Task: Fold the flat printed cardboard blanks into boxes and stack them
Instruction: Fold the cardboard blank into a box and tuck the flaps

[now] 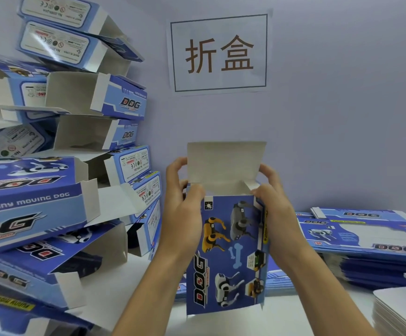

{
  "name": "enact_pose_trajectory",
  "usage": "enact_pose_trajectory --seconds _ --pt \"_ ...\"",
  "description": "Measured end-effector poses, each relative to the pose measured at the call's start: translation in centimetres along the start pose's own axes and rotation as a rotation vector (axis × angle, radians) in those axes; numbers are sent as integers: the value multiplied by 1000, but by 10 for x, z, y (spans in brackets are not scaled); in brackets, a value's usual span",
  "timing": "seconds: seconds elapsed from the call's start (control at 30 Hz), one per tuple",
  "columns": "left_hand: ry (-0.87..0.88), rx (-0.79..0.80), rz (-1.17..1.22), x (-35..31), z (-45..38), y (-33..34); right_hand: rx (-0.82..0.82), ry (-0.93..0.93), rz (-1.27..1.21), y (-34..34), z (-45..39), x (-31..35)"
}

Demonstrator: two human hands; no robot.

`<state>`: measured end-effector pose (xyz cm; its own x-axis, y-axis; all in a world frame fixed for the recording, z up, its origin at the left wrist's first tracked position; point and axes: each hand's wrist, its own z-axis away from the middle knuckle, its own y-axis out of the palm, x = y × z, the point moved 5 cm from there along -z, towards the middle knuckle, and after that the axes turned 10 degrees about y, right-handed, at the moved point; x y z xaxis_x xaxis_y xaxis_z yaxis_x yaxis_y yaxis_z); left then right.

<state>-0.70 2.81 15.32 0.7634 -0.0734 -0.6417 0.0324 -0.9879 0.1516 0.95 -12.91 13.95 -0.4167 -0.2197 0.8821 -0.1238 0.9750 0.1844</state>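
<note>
Both hands, left [185,209] and right [276,209], grip the box [226,251] at frame centre, fingers curled round its top corners. Side tabs seem tucked; next, the lid flap [225,163] needs folding down.

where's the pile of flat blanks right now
In the head view, the flat blanks lie stacked on the table at right, beside the right hand, against the wall.

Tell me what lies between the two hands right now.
In the head view, the upright box lies between left hand and right hand, both gripping its top corners.
</note>
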Motion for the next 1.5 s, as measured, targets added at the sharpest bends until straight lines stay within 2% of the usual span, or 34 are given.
enact_pose_trajectory --seconds 0.1,0.17,0.27,0.37,0.47,0.57,0.93,1.17,1.5 --pt "106 -15 -70 -4 -1 -2 -22 -30 -6 1 2 2" --pt "82 -25 -25 -3 1 -3 9 -37 -31 2 4 1" --pt "13 -70 163 0 3 -7 64 -25 -111 1 9 2" --pt "9 -108 206 2 2 -11 114 -8 -155 2 11 4" --pt "51 -38 127 0 1 -9 95 -5 -55 6 9 8" --pt "3 50 167 2 1 -5 91 10 -96 7 7 8" --pt "51 27 88 -3 -1 -5 30 -111 -108 13 13 13" --pt "51 32 122 -4 0 -4 71 -41 -144 7 10 8" --pt "76 78 139 -7 3 -3 43 -59 -141 5 5 1"
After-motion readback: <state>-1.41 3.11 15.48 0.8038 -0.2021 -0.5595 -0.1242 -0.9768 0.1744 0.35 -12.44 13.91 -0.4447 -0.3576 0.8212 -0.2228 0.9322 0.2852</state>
